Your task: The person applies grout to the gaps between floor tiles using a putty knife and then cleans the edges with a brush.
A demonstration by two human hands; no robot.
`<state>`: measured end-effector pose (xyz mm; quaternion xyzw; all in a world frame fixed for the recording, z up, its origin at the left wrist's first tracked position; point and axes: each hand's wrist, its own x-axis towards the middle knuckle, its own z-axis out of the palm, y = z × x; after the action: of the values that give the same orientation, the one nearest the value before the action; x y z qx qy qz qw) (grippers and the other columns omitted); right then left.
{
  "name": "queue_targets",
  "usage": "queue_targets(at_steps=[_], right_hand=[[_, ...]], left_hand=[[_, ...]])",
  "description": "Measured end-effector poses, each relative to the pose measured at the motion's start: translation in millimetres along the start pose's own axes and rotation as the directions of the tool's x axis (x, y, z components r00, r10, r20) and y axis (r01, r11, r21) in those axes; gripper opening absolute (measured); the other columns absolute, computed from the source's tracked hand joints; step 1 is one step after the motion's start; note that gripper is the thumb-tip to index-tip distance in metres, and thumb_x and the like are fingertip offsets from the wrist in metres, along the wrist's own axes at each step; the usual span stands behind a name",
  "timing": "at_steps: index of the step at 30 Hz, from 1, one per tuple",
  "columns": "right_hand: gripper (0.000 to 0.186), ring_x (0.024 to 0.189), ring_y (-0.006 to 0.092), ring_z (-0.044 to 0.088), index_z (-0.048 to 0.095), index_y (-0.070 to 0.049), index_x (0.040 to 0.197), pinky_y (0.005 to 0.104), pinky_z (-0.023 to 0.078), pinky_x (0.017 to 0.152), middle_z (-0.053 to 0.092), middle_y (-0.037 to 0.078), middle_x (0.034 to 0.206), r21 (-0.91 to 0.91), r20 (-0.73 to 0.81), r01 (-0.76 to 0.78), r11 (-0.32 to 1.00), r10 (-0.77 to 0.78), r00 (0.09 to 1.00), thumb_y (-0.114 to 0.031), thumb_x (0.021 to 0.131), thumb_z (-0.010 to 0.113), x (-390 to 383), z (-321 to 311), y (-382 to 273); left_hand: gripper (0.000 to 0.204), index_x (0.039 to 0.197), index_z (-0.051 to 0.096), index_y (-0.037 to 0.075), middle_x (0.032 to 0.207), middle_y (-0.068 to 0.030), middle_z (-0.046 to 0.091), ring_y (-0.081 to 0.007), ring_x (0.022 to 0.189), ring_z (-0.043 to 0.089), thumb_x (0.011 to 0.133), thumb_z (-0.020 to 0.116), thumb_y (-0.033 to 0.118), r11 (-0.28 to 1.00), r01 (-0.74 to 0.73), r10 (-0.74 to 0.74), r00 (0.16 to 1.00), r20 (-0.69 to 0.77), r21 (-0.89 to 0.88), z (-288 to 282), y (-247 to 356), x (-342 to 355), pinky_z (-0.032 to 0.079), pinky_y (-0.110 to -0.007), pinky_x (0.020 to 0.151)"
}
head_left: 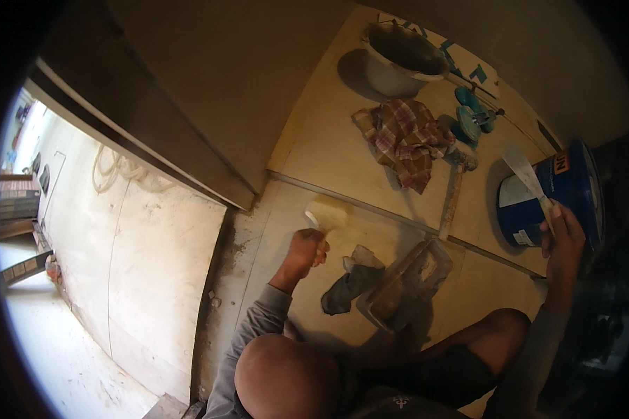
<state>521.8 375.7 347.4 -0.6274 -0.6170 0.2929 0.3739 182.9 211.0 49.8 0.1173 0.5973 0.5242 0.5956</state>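
Clearly, the left grip (306, 253) is closed around the handle of a broad, pale-bladed scraper (326, 214), low over the floor (272, 209); I cannot tell whether they touch. The right grip (565, 234) holds a putty knife (524, 171) beside the blue bucket (575, 178). Between them lie a dark rag (342, 290) and an oblong tray (374, 300); farther out, a plaid cloth (403, 136).

We're looking through a wide fisheye worn on the head, aimed steeply down past the knees (286, 377) at the floor (307, 146), near enough to catch the left hand (306, 253) and right hand (565, 234); the floor's far edge slants across the upper right.
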Motion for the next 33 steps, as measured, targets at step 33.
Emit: queue_targets(at_steps=[33], right_hand=[[0.032,0.045,0.0022,0.041,0.062,-0.001,0.107,0.0187,0.026,0.037,0.053,-0.001,0.068,-0.03,0.021,0.033,0.999,-0.032,0.999,-0.029,0.092,0.059,7,-18,25]], left_hand=[[0.02,0.098,0.05,-0.009,0.097,-0.0165,0.059,-0.0305,0.081,0.064,0.096,0.048,0.011,0.742,-0.15,0.084,0.988,-0.132,-0.654,19,-8,49,0.057,-0.044,0.07]])
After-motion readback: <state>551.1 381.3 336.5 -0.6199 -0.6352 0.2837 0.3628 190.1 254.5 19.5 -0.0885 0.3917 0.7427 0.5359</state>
